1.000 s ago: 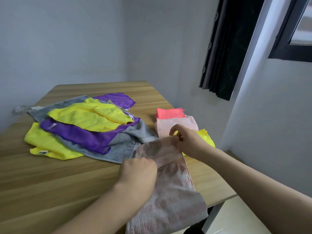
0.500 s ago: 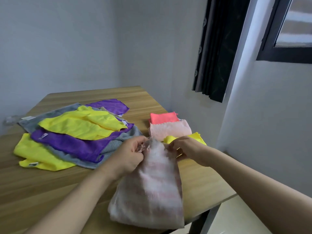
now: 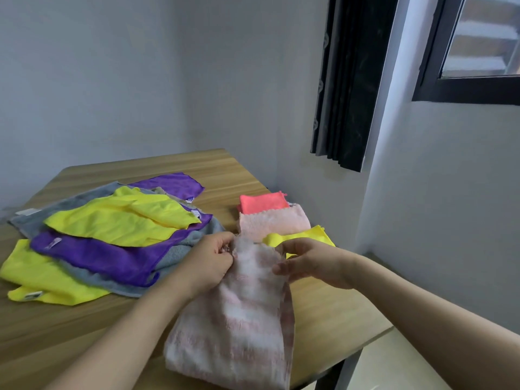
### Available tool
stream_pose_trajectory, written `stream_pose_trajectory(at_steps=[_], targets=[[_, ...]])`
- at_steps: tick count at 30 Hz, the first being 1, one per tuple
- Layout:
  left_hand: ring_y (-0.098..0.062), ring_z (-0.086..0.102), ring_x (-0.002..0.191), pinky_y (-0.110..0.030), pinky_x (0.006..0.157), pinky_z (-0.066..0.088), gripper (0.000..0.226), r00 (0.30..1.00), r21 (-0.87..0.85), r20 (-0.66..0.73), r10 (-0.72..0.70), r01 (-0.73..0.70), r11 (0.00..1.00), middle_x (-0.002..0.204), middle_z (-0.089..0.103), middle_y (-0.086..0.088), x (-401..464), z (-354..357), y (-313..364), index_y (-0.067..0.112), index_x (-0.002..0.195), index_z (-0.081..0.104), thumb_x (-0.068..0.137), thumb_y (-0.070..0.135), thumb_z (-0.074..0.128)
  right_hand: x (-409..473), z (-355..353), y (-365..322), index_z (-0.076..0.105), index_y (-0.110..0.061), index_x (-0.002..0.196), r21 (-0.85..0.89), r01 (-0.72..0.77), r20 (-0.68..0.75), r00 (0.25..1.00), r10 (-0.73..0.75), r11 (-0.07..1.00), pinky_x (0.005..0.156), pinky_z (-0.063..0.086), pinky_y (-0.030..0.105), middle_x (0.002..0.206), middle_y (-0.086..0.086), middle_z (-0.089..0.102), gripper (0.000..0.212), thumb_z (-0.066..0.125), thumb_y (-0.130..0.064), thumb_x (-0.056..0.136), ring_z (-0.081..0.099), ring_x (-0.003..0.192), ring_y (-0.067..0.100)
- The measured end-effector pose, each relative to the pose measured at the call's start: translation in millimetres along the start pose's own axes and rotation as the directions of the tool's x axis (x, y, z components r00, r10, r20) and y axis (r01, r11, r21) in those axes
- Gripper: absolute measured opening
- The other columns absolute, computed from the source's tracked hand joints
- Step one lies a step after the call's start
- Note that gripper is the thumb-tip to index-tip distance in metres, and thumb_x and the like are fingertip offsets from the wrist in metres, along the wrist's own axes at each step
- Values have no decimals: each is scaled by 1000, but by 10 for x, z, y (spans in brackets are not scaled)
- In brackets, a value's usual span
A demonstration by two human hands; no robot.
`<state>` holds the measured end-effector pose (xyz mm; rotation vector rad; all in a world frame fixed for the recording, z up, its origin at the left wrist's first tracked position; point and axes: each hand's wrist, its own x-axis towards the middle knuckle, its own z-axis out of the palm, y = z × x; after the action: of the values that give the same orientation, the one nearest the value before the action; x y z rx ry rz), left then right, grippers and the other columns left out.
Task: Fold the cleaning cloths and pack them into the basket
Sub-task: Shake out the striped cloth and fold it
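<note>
Lying on the wooden table (image 3: 323, 313), the pink-and-white striped cloth (image 3: 239, 319) is doubled over near the front edge. The left hand (image 3: 208, 263) pinches its top left corner with curled fingers; the right hand (image 3: 312, 261) grips the top right corner.

A single head-worn camera is giving the only view, so no second view is sharing the scene. It is looking forward and down over the near edge of a wooden table (image 3: 213, 170), close enough that both forearms are entering from the bottom of the picture. The wide lens is taking in the far wall, a dark curtain (image 3: 349, 80) and a window (image 3: 478, 46) at upper right. The nearest part is looking slightly blurred, perhaps from head motion.
</note>
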<state>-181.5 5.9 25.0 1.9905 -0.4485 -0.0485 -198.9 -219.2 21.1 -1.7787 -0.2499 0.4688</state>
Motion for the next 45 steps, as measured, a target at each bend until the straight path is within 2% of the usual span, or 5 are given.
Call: stream_pose_trajectory(at_steps=[13,20,28,40,45], targets=[[-13,42,59,-30,58,32,19,981,103,-105,-161,172,980,63,48,1,164,63,-334,14,71,53,86,3,56,37,153,-73,48,-24,63,-697,-108,-130,991,23,709,52,29,26,60,-9,42,35,77,-39,76,38,54,9],[-11,38,128,-31,108,33,60,879,468,448,-163,-76,880,141,38,20,184,-179,-156,30,106,66,49,38,51,-153,136,-468,41,-23,58,-763,-13,-90,992,-87,646,45,26,17,57,-8,37,39,71,-26,82,33,50,7],[-3,53,73,-33,72,47,30,906,289,419,65,-201,936,80,56,13,143,-277,552,30,88,63,58,29,60,-605,-46,-1145,62,-18,82,-854,63,-104,952,-289,517,53,36,17,64,-9,50,12,70,-25,79,42,55,5],[-18,54,86,-33,74,45,6,845,812,273,461,-459,361,93,55,2,-326,-302,1608,16,83,59,82,19,54,-1337,-213,-1462,44,-23,72,-988,-104,-150,796,-587,111,64,43,33,81,-3,55,13,49,-17,82,53,78,23],[-23,52,80,-31,63,38,12,881,869,155,447,-337,362,76,46,5,-647,-371,1937,20,71,45,78,24,54,-1735,-70,-1738,47,-18,66,-815,61,-256,854,-454,576,49,36,18,66,-5,54,28,70,-15,81,48,58,11]])
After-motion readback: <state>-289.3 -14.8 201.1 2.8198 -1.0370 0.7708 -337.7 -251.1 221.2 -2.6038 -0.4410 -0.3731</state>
